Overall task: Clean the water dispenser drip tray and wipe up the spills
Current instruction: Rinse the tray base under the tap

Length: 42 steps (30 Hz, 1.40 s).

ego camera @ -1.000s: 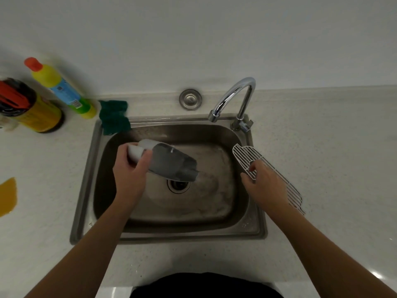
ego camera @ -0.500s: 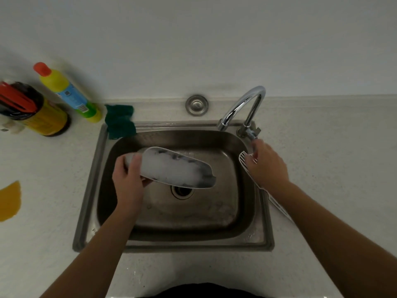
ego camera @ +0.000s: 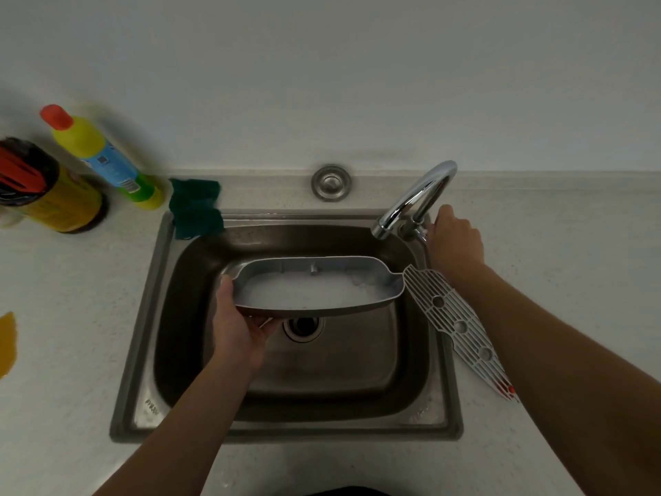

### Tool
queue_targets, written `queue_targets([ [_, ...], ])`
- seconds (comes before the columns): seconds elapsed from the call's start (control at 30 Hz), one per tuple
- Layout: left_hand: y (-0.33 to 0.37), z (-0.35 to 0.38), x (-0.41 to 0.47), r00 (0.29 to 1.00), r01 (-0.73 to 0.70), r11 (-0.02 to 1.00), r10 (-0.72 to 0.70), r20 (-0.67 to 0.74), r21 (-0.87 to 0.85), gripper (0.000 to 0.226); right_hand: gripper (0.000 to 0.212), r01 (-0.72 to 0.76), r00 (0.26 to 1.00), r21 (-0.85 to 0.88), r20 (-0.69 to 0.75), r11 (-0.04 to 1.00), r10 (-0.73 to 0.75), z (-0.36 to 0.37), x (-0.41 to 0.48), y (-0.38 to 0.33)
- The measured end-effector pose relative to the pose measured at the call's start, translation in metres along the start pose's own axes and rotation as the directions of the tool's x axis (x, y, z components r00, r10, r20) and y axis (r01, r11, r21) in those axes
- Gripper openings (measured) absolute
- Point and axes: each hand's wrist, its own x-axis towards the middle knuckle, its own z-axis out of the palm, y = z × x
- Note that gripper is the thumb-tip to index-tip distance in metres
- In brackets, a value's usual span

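Note:
My left hand (ego camera: 239, 325) grips the left end of the grey drip tray (ego camera: 318, 286) and holds it level over the steel sink (ego camera: 143, 352), open side up, with soapy foam inside. The tray's right end lies below the spout of the chrome tap (ego camera: 416, 196). My right hand (ego camera: 452, 238) is closed on the tap's handle at the base, behind the sink's right rim. The tray's white slotted grille (ego camera: 456, 325) lies on the counter along the sink's right edge. No water is seen running.
A green scouring pad (ego camera: 195, 207) hangs over the sink's back-left corner. A yellow bottle with a red cap (ego camera: 100, 157) and a dark-lidded yellow jar (ego camera: 46, 187) stand at the back left. An orange-yellow cloth (ego camera: 7, 343) shows at the left edge. The drain (ego camera: 304, 327) is open.
My left hand turned the tray from tipped downwards to level and open side up. My right hand left the grille on the counter and moved back to the tap handle.

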Motion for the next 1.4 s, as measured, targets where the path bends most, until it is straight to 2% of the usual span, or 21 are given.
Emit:
queue_targets([
  [0.1,0.003,0.004,0.005,1.0,0.015,1.0,-0.015,0.009,-0.006,0.046,0.016,0.095,0.995,-0.028,0.019,0.995,-0.095,0.007,-0.011,-0.003],
  [0.23,0.009,0.007,0.011,1.0,0.009,1.0,-0.009,0.027,-0.01,0.049,0.016,0.128,0.992,-0.011,0.02,0.992,-0.127,0.019,-0.017,-0.003],
  [0.33,0.012,0.008,0.011,0.998,0.008,1.0,-0.007,0.056,-0.002,0.048,0.014,0.111,0.992,0.1,0.051,0.989,-0.117,0.019,-0.019,-0.004],
  [0.4,0.012,0.01,0.011,0.998,0.004,1.0,-0.004,0.062,0.014,0.045,0.014,0.036,0.996,0.259,0.069,0.965,-0.056,0.015,-0.025,-0.002],
  [0.5,0.009,0.015,0.013,0.997,0.016,1.0,-0.016,0.071,0.002,0.043,0.023,-0.156,0.986,0.559,0.141,0.814,0.093,0.006,-0.05,-0.001],
  [0.57,0.003,0.017,0.016,0.995,0.053,0.998,-0.05,0.087,-0.036,0.048,0.032,-0.328,0.941,0.686,0.294,0.65,0.166,0.001,-0.076,-0.005],
  [0.63,-0.004,0.019,0.02,0.987,0.103,0.992,-0.093,0.132,-0.068,0.054,0.035,-0.5,0.862,0.742,0.475,0.446,0.176,-0.005,-0.099,-0.01],
  [0.7,-0.012,0.023,0.024,0.976,0.137,0.989,-0.125,0.177,-0.057,0.059,0.039,-0.573,0.819,0.753,0.54,0.323,0.194,-0.014,-0.114,-0.014],
  [0.73,-0.017,0.025,0.026,0.973,0.144,0.989,-0.136,0.184,-0.032,0.06,0.041,-0.577,0.817,0.754,0.536,0.315,0.213,-0.018,-0.118,-0.014],
  [0.9,-0.036,0.032,0.037,0.975,0.168,0.967,-0.192,0.115,0.191,0.057,0.051,-0.478,0.878,0.771,0.433,0.421,0.203,-0.035,-0.134,-0.004],
  [1.0,-0.04,0.031,0.042,0.982,0.099,0.926,-0.15,0.114,0.364,0.046,0.047,-0.47,0.882,0.769,0.424,0.434,0.203,-0.041,-0.136,0.002],
  [1.1,-0.033,0.028,0.043,0.989,-0.025,0.858,-0.053,0.137,0.512,0.039,0.036,-0.528,0.849,0.76,0.484,0.379,0.212,-0.037,-0.136,0.007],
  [1.13,-0.028,0.026,0.042,0.988,-0.082,0.834,-0.003,0.154,0.546,0.039,0.031,-0.568,0.823,0.753,0.524,0.332,0.221,-0.035,-0.137,0.007],
  [1.27,0.002,0.017,0.028,0.94,-0.336,0.745,0.227,0.254,0.577,0.03,0.022,-0.688,0.713,0.726,0.671,0.015,0.201,-0.016,-0.138,0.003],
  [1.33,0.016,0.01,0.019,0.894,-0.445,0.708,0.316,0.318,0.548,0.024,0.023,-0.691,0.697,0.72,0.688,-0.066,0.204,-0.006,-0.136,-0.001],
  [1.4,0.024,0.001,0.014,0.863,-0.503,0.682,0.363,0.352,0.531,0.029,0.028,-0.701,0.679,0.706,0.704,-0.1,0.207,0.005,-0.133,-0.007],
])
